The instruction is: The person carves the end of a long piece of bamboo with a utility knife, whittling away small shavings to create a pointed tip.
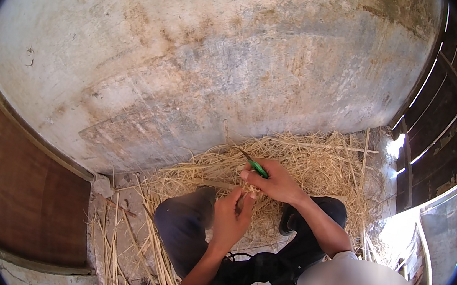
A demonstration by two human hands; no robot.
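Right hand (275,182) closed on green-handled knife (255,166), blade pointing up-left past knuckles. Left hand (230,219) just below, fingers curled round straw stalk (218,184) lying crosswise between both hands. Knife tip above stalk, near it. Straw pile (316,157) spread behind hands, against stained wall (209,57). Knees under hands.

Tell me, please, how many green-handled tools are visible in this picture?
1. The green-handled tool is in the right hand, above the straw pile. The left hand pinches straw just below it. More tools may be hidden under the straw.
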